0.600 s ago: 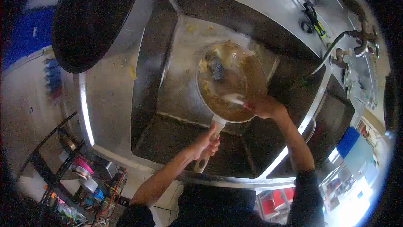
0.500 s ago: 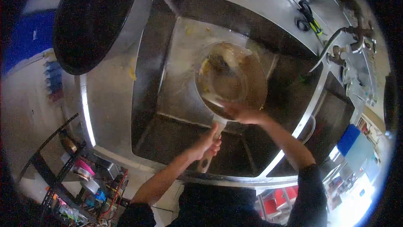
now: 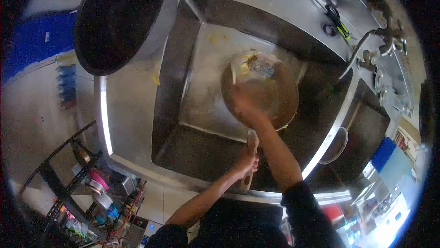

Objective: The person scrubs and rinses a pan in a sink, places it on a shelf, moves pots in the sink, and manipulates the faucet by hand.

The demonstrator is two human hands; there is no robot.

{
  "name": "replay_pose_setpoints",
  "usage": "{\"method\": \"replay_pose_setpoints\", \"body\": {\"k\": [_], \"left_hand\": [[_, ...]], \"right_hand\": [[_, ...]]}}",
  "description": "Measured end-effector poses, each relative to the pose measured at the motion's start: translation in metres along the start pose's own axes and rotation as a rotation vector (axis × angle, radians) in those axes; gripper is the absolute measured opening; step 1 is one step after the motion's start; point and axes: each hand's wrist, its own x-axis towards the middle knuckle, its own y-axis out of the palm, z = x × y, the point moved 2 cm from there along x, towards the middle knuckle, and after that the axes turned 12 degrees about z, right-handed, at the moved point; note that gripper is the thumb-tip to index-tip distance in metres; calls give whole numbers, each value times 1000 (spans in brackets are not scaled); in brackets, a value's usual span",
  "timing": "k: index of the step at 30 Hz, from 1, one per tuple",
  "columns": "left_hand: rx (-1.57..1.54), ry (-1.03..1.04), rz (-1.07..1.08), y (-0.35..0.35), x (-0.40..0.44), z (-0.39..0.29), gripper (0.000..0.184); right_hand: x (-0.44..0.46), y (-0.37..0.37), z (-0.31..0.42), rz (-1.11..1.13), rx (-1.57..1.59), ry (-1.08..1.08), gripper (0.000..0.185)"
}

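My left hand (image 3: 248, 160) is wrapped around the light-coloured handle (image 3: 247, 180) of a round frying pan (image 3: 286, 90). The pan is tilted over the sink basin, its inside facing me. Yellowish and dark residue (image 3: 259, 64) clings to its far part. My right hand (image 3: 245, 103), smeared by motion, is inside the pan with its fingers closed. A slim pale tool (image 3: 234, 73) sticks out beyond those fingers; its exact kind is too blurred to tell.
The steel sink (image 3: 195, 94) has yellow scraps on its bottom. A large black pan (image 3: 119, 23) lies at the upper left. Scissors with black and green handles (image 3: 339, 21) rest on the back ledge near the faucet (image 3: 362, 51). A cluttered rack (image 3: 68, 179) stands lower left.
My right hand has moved from the pan's near edge farther into it, and the pale tool now points away from me. My left hand keeps its hold on the handle. The view has shifted slightly.
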Motion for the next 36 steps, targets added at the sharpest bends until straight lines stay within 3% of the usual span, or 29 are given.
{"method": "replay_pose_setpoints", "body": {"k": [2, 4, 6, 8, 11, 12, 14, 17, 18, 21, 22, 24, 25, 27, 29, 30, 32, 33, 34, 35, 36], "left_hand": [[17, 62, 31, 1, 6, 5, 43], [27, 106, 20, 5, 4, 9, 41], [48, 167, 2, 1, 6, 10, 39], [-28, 85, 1, -6, 20, 27, 37], [32, 107, -11, -6, 16, 29, 37], [39, 105, -11, -12, 15, 23, 37], [35, 130, 27, -20, 13, 17, 38], [134, 140, -105, -9, -1, 12, 41], [114, 139, -115, -13, 3, 23, 41], [98, 115, -37, -22, -4, 23, 41], [-12, 114, -35, -24, 2, 32, 39], [7, 145, -99, -20, 3, 43, 41], [22, 175, -169, -19, 0, 43, 43], [28, 228, -104, -28, -7, 41, 45], [107, 244, -74, -45, -3, 35, 35], [93, 255, -131, -44, -16, 27, 33], [177, 239, -113, -49, -30, 3, 39], [256, 223, -96, -51, -36, -1, 46], [225, 206, -133, -56, -35, 2, 40], [236, 206, -136, -52, -40, -2, 40], [235, 231, -134, -46, -49, -8, 40]], "right_hand": [[27, -46, 13, 226, 481, 391, 52], [32, -64, 35, 319, 583, 538, 53], [2, -88, 76, 507, 386, 542, 54], [-12, -92, 105, 461, -33, 355, 53], [1, -101, 82, 372, 698, 504, 52], [7, -102, 73, 350, 788, 503, 50], [13, -95, 58, 308, 668, 465, 48], [-11, -75, 73, 298, 80, 296, 45], [-3, -65, 60, 251, 102, 307, 44], [73, 0, -47, -122, 548, 277, 41], [62, -19, -46, -181, 890, 471, 41], [51, -58, -39, -261, 1235, 631, 40], [39, -71, -43, 91, 394, 612, 47], [4, -76, -55, 322, -187, 540, 57], [-33, -74, -79, 217, 78, 546, 60], [-56, -74, -96, -17, 92, 250, 60], [-76, -95, -111, -245, 113, -36, 62], [-78, -117, -110, -180, 50, 107, 60], [-73, -137, -115, -119, -14, 241, 59], [-61, -138, -149, -127, -5, 242, 59], [-48, -127, -201, -349, -83, 270, 57]]}}
